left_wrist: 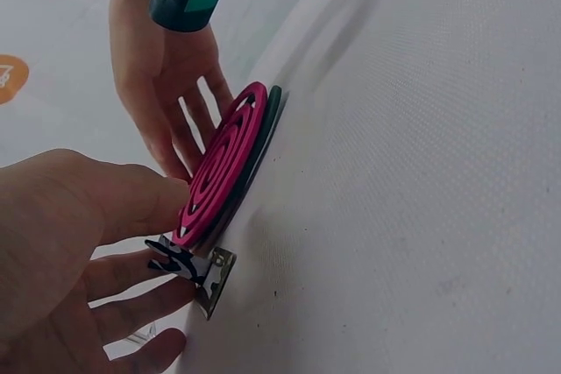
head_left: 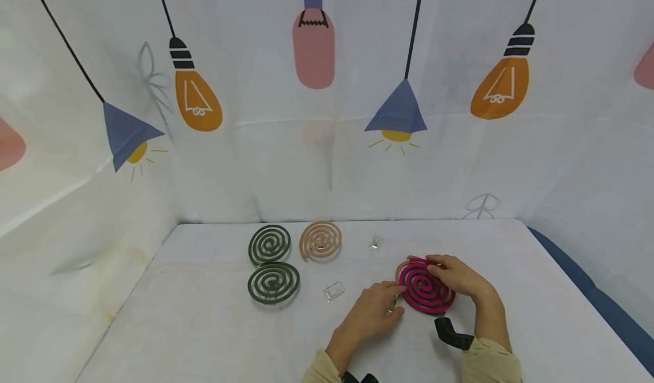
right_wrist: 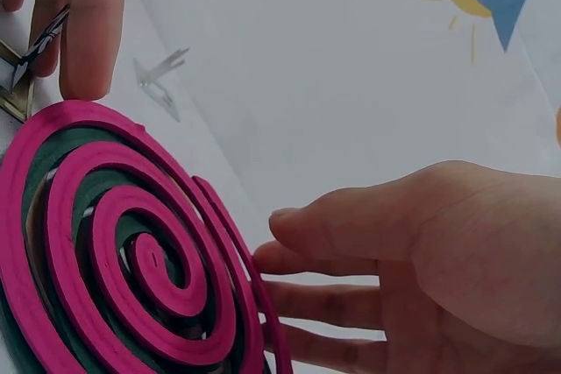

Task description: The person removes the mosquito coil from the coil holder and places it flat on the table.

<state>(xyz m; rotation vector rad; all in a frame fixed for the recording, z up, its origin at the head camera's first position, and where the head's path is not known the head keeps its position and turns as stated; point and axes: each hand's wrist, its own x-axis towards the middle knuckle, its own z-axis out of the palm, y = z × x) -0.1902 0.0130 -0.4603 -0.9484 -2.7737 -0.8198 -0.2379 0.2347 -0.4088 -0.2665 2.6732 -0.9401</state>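
White tabletop (head_left: 204,326): pink coil (head_left: 424,283) flat, outer tip (right_wrist: 202,187) leftward; left hand (head_left: 374,308), right hand (head_left: 462,275) touching coil, fingers uncurled.

Past my table's (head_left: 214,337) far edge I see a creased white sheet (head_left: 286,167) printed with lamps (head_left: 395,110) and bulbs (head_left: 198,100); a blue strip (head_left: 577,281) runs beside the right edge.

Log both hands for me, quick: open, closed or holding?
Left hand: at the pink coil; whether it grips the metal stand cannot be told.
Right hand: open, fingers extended at the pink coil's rim.
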